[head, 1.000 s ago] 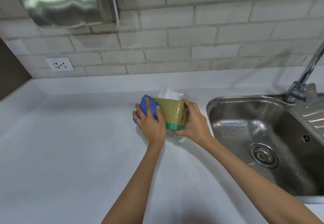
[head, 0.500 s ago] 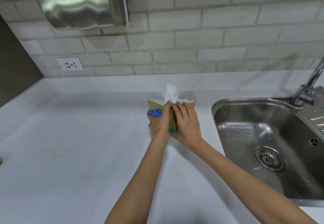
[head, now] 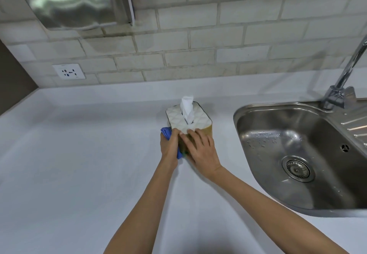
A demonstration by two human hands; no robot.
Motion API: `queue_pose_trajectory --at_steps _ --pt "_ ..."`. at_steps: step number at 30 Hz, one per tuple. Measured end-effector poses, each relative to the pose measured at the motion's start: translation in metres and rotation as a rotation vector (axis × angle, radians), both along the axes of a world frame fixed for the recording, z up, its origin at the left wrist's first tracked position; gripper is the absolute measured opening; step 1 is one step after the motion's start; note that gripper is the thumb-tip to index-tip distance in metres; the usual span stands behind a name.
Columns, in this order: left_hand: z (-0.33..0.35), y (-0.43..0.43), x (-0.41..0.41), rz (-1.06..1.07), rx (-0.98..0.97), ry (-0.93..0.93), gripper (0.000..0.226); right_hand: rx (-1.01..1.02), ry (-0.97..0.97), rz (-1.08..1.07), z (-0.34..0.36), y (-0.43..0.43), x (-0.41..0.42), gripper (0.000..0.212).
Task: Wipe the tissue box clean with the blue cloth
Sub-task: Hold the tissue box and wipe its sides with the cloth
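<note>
Tissue box, one only, olive-sided with a white quilted top and a single white tissue standing from its slot, sat upright on the white countertop, left of the sink and toward the far wall. No lettering on it could be read. Both hands met at its near end. The left hand was curled around one bunched blue cloth, pressing it against the box's near-left side; blue showed past the knuckles on the left and below the palm. The right hand lay over the near-right corner, fingers bent down on the top edge and near face, gripping the box. The two hands touched each other there.

To the right, well apart from the box, one stainless steel sink held water droplets and a round drain strainer, with one chrome tap at its far edge. On the tiled wall hung one steel dispenser at far left, and below it one white socket; any marking on it was too small to read.
</note>
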State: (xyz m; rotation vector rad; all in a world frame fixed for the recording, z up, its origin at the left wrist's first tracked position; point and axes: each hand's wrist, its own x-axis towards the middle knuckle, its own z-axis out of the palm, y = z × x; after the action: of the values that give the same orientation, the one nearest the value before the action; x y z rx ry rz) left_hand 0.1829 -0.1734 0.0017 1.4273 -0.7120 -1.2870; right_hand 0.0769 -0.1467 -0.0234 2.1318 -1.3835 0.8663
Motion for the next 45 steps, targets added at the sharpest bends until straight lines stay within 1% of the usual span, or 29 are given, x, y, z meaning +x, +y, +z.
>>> queue_pose_trajectory --at_steps 3,9,10,12,14,16,20,23,25,27,29,31,34,36,37,39,42,43,45 --pt "-0.01 0.002 0.002 0.009 -0.036 0.001 0.006 -0.063 0.0 0.018 -0.006 -0.001 0.0 0.036" --pt "-0.017 -0.002 0.002 -0.014 -0.098 -0.037 0.015 -0.051 -0.065 0.061 -0.009 -0.004 -0.002 0.045" --pt "-0.017 -0.003 0.003 -0.018 -0.107 -0.048 0.016 -0.047 -0.09 0.072 -0.009 -0.004 -0.004 0.044" --pt "-0.019 -0.006 0.009 -0.027 -0.116 -0.06 0.02 -0.078 -0.146 0.103 -0.006 -0.004 -0.009 0.035" --pt "-0.018 -0.01 0.018 -0.031 -0.116 -0.087 0.023 -0.099 -0.229 0.103 -0.001 -0.007 -0.019 0.033" --pt "-0.017 -0.017 0.03 -0.039 -0.118 -0.133 0.024 -0.074 -0.347 0.059 0.007 -0.012 -0.037 0.032" --pt "-0.012 -0.032 0.05 -0.112 -0.143 -0.214 0.025 0.118 -0.611 -0.062 0.019 -0.03 -0.076 0.035" --pt "-0.01 -0.045 0.059 -0.195 -0.157 -0.242 0.017 0.256 -0.86 -0.034 0.024 -0.048 -0.088 0.028" --pt "-0.007 -0.054 0.062 -0.238 -0.157 -0.254 0.023 0.375 -1.058 -0.036 0.03 -0.06 -0.09 0.025" --pt "-0.004 -0.061 0.063 -0.267 -0.167 -0.271 0.028 0.538 -1.16 -0.048 0.032 -0.072 -0.092 0.031" --pt "0.0 -0.067 0.062 -0.268 -0.191 -0.293 0.031 0.663 -1.166 -0.048 0.032 -0.082 -0.093 0.04" --pt "0.003 -0.07 0.06 -0.215 -0.216 -0.332 0.028 0.746 -1.147 -0.035 0.032 -0.09 -0.092 0.046" --pt "0.002 -0.066 0.055 0.015 -0.193 -0.314 0.014 0.865 -1.193 -0.008 0.03 -0.101 -0.089 0.055" --pt "-0.003 -0.055 0.054 0.17 -0.137 -0.274 0.023 0.938 -1.197 -0.001 0.028 -0.106 -0.088 0.059" --pt "-0.007 -0.047 0.054 0.208 -0.106 -0.246 0.029 0.972 -1.206 0.005 0.025 -0.108 -0.088 0.06" --pt "-0.018 -0.031 0.048 0.234 -0.044 -0.169 0.034 1.016 -1.206 0.029 0.021 -0.111 -0.085 0.059" --pt "-0.027 -0.011 0.031 0.207 0.016 -0.024 0.027 1.067 -1.214 0.076 0.017 -0.112 -0.078 0.055" --pt "-0.028 -0.008 0.025 0.186 0.014 -0.007 0.026 1.068 -1.227 0.087 0.016 -0.111 -0.076 0.054" --pt "-0.027 -0.009 0.018 0.137 -0.006 -0.023 0.031 1.05 -1.226 0.093 0.014 -0.109 -0.076 0.055"
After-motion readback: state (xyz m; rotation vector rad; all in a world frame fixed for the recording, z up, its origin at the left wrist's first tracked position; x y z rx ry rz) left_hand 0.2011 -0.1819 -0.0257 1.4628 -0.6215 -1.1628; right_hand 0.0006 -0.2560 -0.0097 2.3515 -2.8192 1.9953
